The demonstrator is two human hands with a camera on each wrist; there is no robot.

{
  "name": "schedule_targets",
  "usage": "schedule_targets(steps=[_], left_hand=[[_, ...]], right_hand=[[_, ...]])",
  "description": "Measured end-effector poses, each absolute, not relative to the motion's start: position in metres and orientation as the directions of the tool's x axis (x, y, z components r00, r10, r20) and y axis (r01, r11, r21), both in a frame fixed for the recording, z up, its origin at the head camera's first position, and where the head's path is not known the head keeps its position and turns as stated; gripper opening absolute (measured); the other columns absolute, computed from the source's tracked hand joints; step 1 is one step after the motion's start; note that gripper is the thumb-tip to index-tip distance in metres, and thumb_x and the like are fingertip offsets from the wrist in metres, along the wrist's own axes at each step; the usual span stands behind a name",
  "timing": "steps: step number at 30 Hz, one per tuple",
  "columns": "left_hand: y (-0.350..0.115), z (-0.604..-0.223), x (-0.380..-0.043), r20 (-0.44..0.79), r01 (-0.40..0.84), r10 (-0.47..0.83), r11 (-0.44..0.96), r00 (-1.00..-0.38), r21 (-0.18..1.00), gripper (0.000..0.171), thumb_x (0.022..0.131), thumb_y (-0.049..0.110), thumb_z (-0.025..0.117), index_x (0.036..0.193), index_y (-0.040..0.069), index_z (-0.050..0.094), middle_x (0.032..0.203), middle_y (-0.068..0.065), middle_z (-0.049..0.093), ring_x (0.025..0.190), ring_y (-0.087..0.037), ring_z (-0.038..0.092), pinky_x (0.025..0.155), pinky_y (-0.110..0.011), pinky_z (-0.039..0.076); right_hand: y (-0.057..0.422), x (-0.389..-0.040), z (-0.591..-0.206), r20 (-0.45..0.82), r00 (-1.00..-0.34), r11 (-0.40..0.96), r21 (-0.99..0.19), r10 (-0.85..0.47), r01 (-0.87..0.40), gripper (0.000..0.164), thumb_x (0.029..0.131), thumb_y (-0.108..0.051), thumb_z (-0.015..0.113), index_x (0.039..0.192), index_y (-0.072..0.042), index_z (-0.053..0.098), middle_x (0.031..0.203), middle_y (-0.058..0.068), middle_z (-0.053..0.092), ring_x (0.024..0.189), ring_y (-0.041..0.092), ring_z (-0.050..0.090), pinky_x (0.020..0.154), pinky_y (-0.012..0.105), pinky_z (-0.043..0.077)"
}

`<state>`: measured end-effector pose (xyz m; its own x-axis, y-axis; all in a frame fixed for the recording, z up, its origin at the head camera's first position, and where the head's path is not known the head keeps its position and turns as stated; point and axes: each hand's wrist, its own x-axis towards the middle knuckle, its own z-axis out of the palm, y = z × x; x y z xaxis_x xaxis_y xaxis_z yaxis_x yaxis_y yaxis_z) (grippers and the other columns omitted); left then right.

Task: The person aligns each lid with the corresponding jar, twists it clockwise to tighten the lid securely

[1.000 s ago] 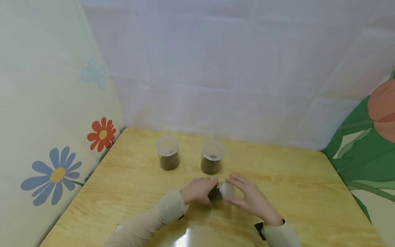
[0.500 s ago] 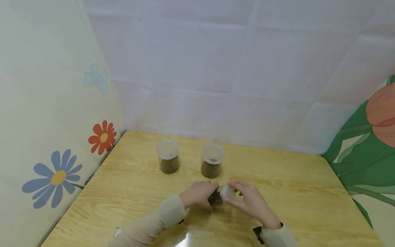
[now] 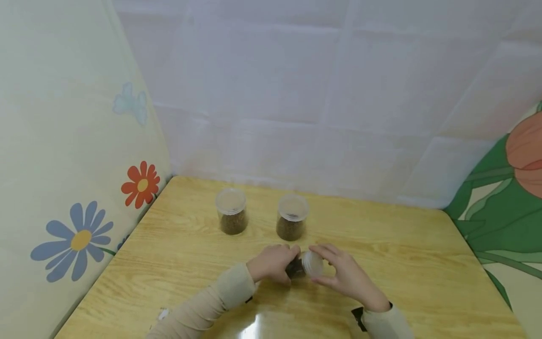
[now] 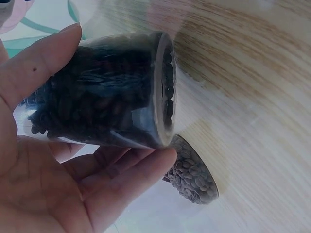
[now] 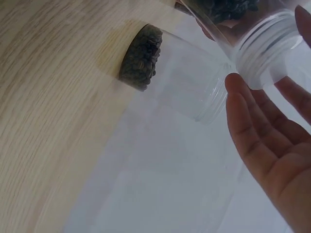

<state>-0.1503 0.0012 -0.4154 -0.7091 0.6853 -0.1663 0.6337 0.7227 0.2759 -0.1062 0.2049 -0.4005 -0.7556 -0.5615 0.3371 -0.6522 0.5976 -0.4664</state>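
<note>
My left hand (image 3: pixel 273 263) grips the body of a clear jar (image 4: pixel 104 92) part filled with dark beans. The jar is tipped on its side, its base showing in the left wrist view. At its other end, my right hand (image 3: pixel 347 275) has thumb and fingers on opposite sides of the clear ridged screw lid (image 5: pixel 269 46). The right fingertips (image 5: pixel 234 82) touch the lid's rim. Beyond the hands, two similar lidded jars, a left one (image 3: pixel 232 212) and a right one (image 3: pixel 292 219), stand upright on the table, each partly filled with dark beans.
The wood-grain table (image 3: pixel 402 249) runs back to a pale cloth backdrop (image 3: pixel 271 84). Flower-printed cloth (image 3: pixel 80 141) borders the left side, and tulip-printed cloth (image 3: pixel 499 207) the right. A small white scrap (image 3: pixel 163 314) lies by the left sleeve.
My right fingers have turned about the lid and spread back round it after being more bent half a second ago. The left hand and jar stay in place, as do both standing jars.
</note>
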Motion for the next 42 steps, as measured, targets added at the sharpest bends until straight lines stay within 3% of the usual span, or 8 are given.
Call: schedule_targets(steps=[11,14,21,31,36,42], left_hand=[[0.003,-0.414,-0.151,-0.158,0.646,0.686,0.725,-0.711,0.240,0.056,0.060,0.029,0.085,0.102,0.017,0.049,0.085,0.002,0.057,0.074,-0.013,0.055,0.058,-0.027,0.045],[0.003,-0.415,-0.151,-0.158,0.643,0.678,0.732,-0.718,0.225,0.057,0.060,0.030,0.085,0.103,0.016,0.050,0.086,0.001,0.057,0.074,-0.014,0.055,0.057,-0.027,0.045],[0.006,-0.420,-0.150,-0.149,0.650,0.675,0.737,-0.723,0.188,0.057,0.061,0.032,0.084,0.103,0.016,0.050,0.086,-0.001,0.058,0.074,-0.015,0.056,0.059,-0.028,0.046],[0.007,-0.419,-0.149,-0.138,0.654,0.676,0.736,-0.724,0.176,0.054,0.061,0.032,0.084,0.102,0.018,0.051,0.085,0.001,0.057,0.073,-0.013,0.055,0.057,-0.026,0.045],[0.007,-0.418,-0.150,-0.136,0.651,0.675,0.737,-0.725,0.185,0.054,0.060,0.032,0.084,0.101,0.018,0.051,0.085,0.000,0.057,0.074,-0.014,0.055,0.058,-0.026,0.045],[0.006,-0.418,-0.150,-0.141,0.657,0.680,0.732,-0.720,0.179,0.055,0.060,0.032,0.084,0.101,0.017,0.051,0.084,0.000,0.058,0.073,-0.014,0.055,0.057,-0.026,0.045]], right_hand=[[0.203,-0.107,-0.396,0.311,-0.765,0.609,-0.469,-0.564,-0.639,0.054,0.073,-0.024,0.075,0.118,0.000,0.056,0.103,0.008,0.061,0.078,0.014,0.058,0.061,0.029,0.050],[0.203,-0.106,-0.395,0.280,-0.792,0.626,-0.493,-0.543,-0.604,0.054,0.075,-0.028,0.073,0.117,0.002,0.057,0.103,0.009,0.062,0.076,0.013,0.057,0.059,0.027,0.049],[0.199,-0.108,-0.397,0.197,-0.871,0.692,-0.539,-0.451,-0.480,0.053,0.079,-0.039,0.068,0.109,0.004,0.061,0.082,0.000,0.062,0.065,0.006,0.054,0.055,0.019,0.045],[0.193,-0.107,-0.395,0.132,-0.936,0.764,-0.546,-0.328,-0.344,0.050,0.080,-0.045,0.064,0.096,0.002,0.065,0.071,-0.001,0.063,0.058,0.003,0.054,0.051,0.019,0.044],[0.195,-0.107,-0.396,0.141,-0.923,0.758,-0.533,-0.359,-0.376,0.058,0.078,-0.046,0.066,0.110,0.002,0.061,0.085,0.004,0.065,0.066,0.008,0.057,0.056,0.020,0.046],[0.205,-0.106,-0.397,0.226,-0.847,0.655,-0.550,-0.481,-0.519,0.068,0.071,-0.032,0.076,0.126,-0.003,0.051,0.117,0.013,0.056,0.093,0.026,0.059,0.070,0.036,0.052]])
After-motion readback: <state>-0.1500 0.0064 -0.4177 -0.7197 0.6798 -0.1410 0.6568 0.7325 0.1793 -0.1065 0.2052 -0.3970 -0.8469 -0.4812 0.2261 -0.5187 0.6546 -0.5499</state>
